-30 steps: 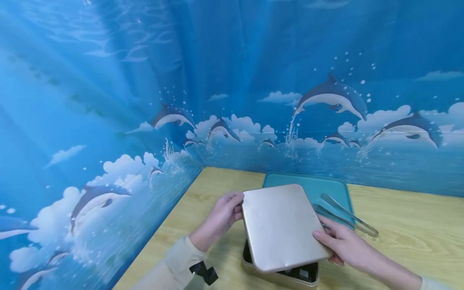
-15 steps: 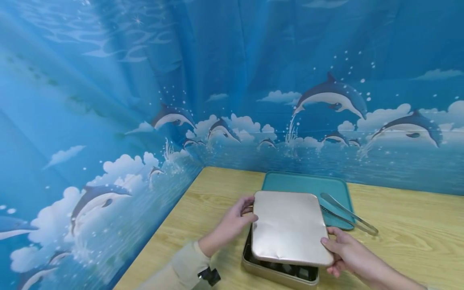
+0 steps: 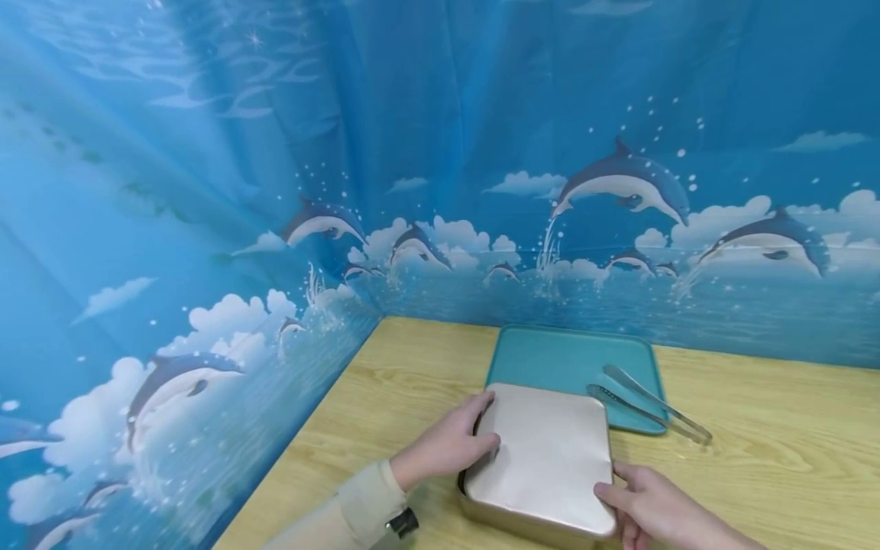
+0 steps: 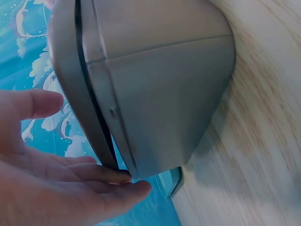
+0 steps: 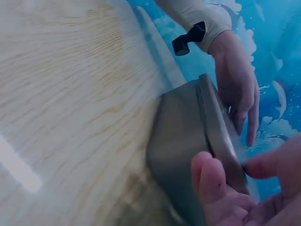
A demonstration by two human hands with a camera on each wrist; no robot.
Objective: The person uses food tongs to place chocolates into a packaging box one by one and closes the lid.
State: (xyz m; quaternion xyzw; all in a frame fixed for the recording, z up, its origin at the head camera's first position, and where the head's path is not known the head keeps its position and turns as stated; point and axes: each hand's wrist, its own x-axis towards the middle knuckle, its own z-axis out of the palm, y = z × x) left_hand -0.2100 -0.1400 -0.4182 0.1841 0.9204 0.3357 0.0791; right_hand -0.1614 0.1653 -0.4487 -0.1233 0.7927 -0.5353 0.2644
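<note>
A plain metal lid (image 3: 543, 458) lies over a matching rectangular metal box (image 3: 522, 527) on the table, hiding what is inside. In the left wrist view a dark gap runs between the lid (image 4: 70, 70) and the box wall (image 4: 150, 103), widening towards one corner. My left hand (image 3: 450, 443) is at the lid's left side, its fairly straight fingers touching the back-left corner. Its thumb (image 4: 42, 103) stands off the lid's top. My right hand (image 3: 642, 500) pinches the front-right edge, thumb on top and fingers (image 5: 211, 179) against the side.
Behind the box lies a teal tray (image 3: 543, 355) on the wooden table (image 3: 399, 367). Metal tongs (image 3: 660, 409) rest across its right edge, their bent end over the table. A blue dolphin-print curtain (image 3: 440, 153) closes off the back and left.
The lid has come down from a tilted position above the box and now covers it; the dark contents have gone out of sight. My left hand's fingers have loosened at its edge.
</note>
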